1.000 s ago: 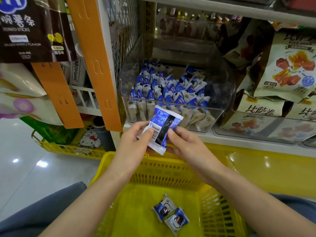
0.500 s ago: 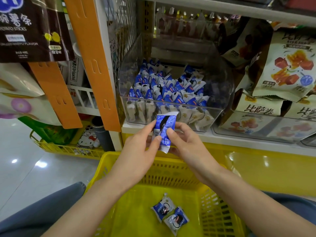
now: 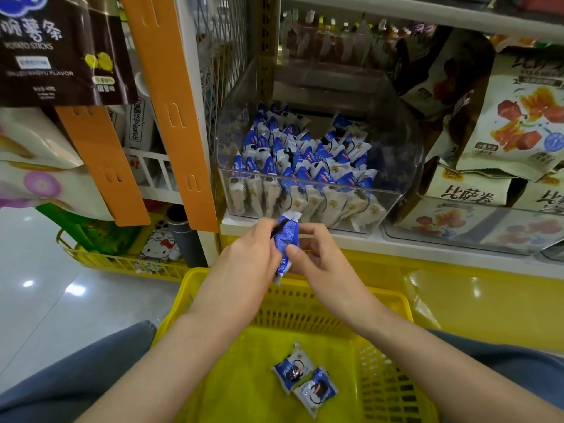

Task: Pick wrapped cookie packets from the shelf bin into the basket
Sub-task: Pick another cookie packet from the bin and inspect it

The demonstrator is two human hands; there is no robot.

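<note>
A blue-and-white wrapped cookie packet (image 3: 285, 242) stands nearly edge-on between my two hands, just in front of the shelf edge and above the far rim of the yellow basket (image 3: 384, 303). My left hand (image 3: 247, 264) pinches its left side and my right hand (image 3: 317, 261) pinches its right side. Behind them, a clear plastic shelf bin (image 3: 399, 166) holds several more of the same packets (image 3: 302, 163). Two cookie packets (image 3: 305, 380) lie on the basket floor.
Large snack bags (image 3: 515, 117) fill the shelf to the right, above another clear bin (image 3: 470, 227). An orange upright (image 3: 171, 111) and hanging bags (image 3: 61, 47) stand to the left. A low yellow basket (image 3: 128, 264) sits on the shiny floor at left.
The packet has turned from face-on to nearly edge-on between my fingers, and both hands have drawn closer together around it.
</note>
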